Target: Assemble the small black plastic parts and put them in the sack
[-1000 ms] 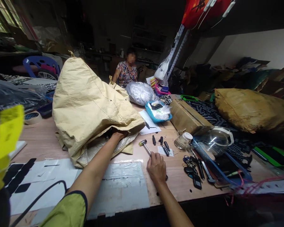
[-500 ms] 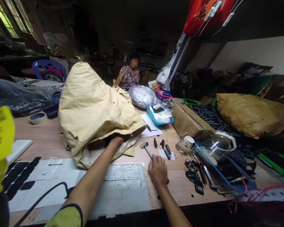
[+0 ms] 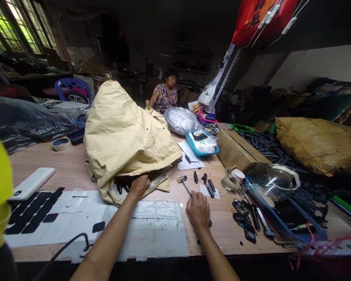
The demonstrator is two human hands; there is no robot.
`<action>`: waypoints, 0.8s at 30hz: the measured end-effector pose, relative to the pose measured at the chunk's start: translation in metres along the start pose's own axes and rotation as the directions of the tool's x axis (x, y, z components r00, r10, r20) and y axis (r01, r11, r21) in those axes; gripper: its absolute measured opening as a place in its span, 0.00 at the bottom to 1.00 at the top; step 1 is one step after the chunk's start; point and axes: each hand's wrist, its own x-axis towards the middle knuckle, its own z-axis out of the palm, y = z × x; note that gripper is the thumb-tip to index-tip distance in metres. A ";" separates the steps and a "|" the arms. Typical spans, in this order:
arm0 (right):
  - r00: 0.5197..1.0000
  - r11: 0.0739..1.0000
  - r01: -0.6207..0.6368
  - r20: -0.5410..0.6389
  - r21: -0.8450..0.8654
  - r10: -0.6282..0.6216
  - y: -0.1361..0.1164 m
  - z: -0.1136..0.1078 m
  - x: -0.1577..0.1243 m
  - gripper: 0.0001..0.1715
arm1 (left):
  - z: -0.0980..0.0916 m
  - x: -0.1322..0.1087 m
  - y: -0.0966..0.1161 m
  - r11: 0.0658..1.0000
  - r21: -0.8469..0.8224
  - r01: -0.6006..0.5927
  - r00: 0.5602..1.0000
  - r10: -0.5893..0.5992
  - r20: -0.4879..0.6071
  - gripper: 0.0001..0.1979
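Observation:
My left hand (image 3: 140, 184) reaches into the mouth of a big tan woven sack (image 3: 125, 132) lying on the wooden table (image 3: 61, 168). Its fingers curl around something at the sack's opening that I cannot make out. Small black pieces show just inside the opening. My right hand (image 3: 198, 208) rests on the table, closed on the handle of a small hammer (image 3: 183, 182) whose head points away from me. Several small black parts (image 3: 207, 183) lie just beyond the hammer.
A white sheet with black key shapes (image 3: 46, 214) and a clear plastic sheet (image 3: 155, 222) lie in front of me. To the right are a cardboard box (image 3: 240, 150), a blue tray (image 3: 201, 142), a jar (image 3: 232, 179) and car keys (image 3: 244, 220). A person sits across the table.
My left hand has drawn back a little out of the sack's mouth toward me. The view has shifted left. My right hand stays on the hammer.

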 end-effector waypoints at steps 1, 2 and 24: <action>1.000 1.000 0.000 -0.001 0.002 0.000 0.000 0.001 0.000 0.13 | -0.001 -0.005 0.000 1.000 0.004 -0.006 1.000 0.006 -0.014 0.21; 1.000 1.000 0.001 -0.003 0.002 -0.001 0.001 0.001 0.000 0.14 | -0.002 -0.010 -0.001 1.000 0.007 -0.019 0.999 0.019 -0.045 0.21; 1.000 1.000 -0.011 0.019 -0.015 0.011 0.001 -0.005 0.004 0.13 | 0.033 -0.071 0.006 0.816 -0.226 -0.532 0.619 0.193 -0.762 0.13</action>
